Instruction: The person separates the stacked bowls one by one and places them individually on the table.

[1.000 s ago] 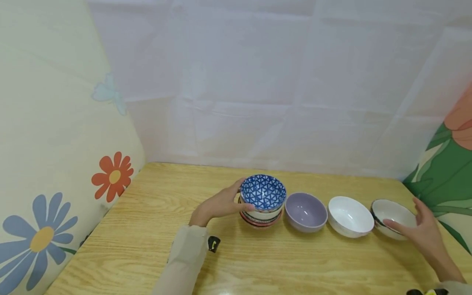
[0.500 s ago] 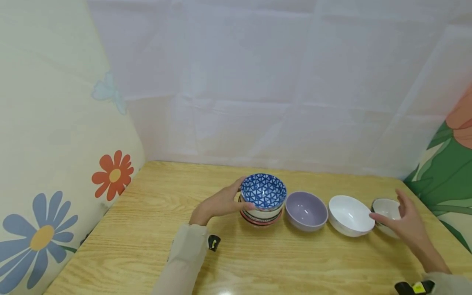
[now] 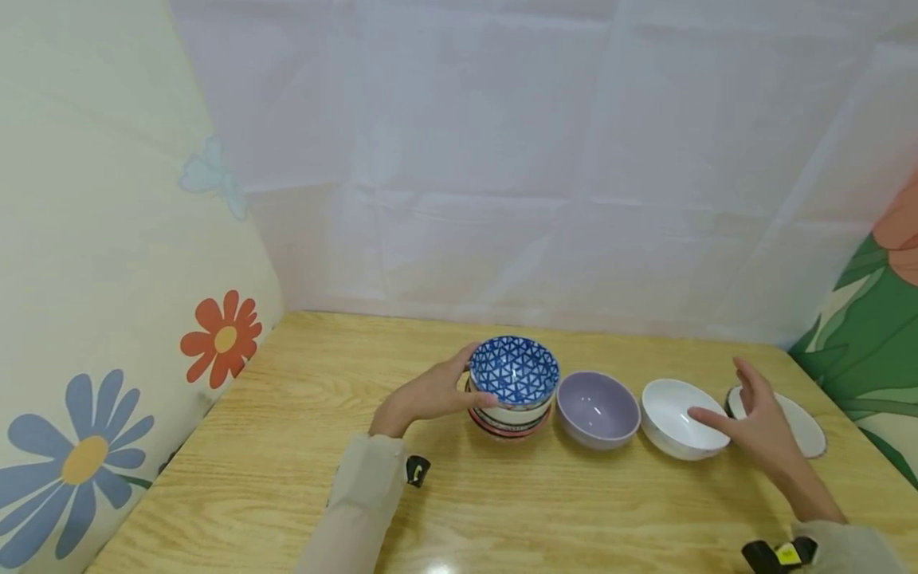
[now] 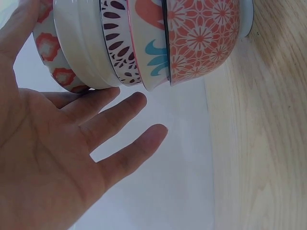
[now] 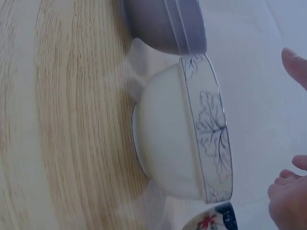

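Observation:
A stack of bowls [image 4: 192,43], topped by a bowl with a blue and white triangle pattern inside [image 3: 514,371], stands near the table's middle. My left hand [image 3: 423,395] holds the stack near its top, thumb at the front of the rim and forefinger round the back. In the left wrist view its other fingers are spread beside the stack. My right hand [image 3: 763,426] hovers with thumb and fingers apart, over the right side of a white bowl [image 3: 677,418]. That bowl has a grey leaf band outside in the right wrist view, where my fingers are clear of it.
Between the stack and the white bowl sits a purple bowl [image 3: 597,408]. A dark-rimmed white bowl [image 3: 803,426], partly behind my right hand, stands at the right end of the row. White cloth [image 3: 466,159] hangs behind the wooden table [image 3: 287,478].
My right hand has moved left, from the dark-rimmed bowl at the end to above the white bowl. The left hand stays on the stack, and the bowls keep their places.

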A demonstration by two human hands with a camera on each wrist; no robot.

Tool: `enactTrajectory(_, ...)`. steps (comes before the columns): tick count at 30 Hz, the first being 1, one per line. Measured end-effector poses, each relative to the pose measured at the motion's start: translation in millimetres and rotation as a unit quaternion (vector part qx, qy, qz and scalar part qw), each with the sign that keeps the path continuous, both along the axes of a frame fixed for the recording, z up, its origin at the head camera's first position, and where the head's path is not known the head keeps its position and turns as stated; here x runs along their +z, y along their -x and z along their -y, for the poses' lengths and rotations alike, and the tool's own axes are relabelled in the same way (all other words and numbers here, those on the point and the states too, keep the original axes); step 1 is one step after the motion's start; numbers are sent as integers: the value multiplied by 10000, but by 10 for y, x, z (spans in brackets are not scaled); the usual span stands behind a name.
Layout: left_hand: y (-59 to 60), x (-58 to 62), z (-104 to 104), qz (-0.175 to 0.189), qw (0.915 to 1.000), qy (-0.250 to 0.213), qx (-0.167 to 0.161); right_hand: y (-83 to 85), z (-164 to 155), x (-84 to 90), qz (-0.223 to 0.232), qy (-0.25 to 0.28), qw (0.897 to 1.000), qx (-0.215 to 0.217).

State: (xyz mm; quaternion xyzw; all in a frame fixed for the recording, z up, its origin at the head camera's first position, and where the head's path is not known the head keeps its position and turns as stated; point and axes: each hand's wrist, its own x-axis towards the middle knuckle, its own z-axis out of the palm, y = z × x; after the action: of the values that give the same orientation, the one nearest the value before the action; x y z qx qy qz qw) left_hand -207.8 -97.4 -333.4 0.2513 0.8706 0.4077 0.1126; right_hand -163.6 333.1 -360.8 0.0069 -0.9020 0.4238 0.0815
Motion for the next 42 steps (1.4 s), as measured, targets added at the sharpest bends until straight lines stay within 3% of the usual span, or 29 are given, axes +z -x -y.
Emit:
enactTrajectory(9, 23, -17, 0, -2, 10000, 7, -1, 29, 206, 11, -30, 371, 9992, 152)
enactTrajectory(19, 30, -1, -15, -25, 10000, 76, 3, 80, 425, 70, -119, 313, 9991, 260)
enactTrajectory(42, 22, -19, -4, -4, 10000, 7, 47, 168, 785, 174, -218, 746, 9920, 995)
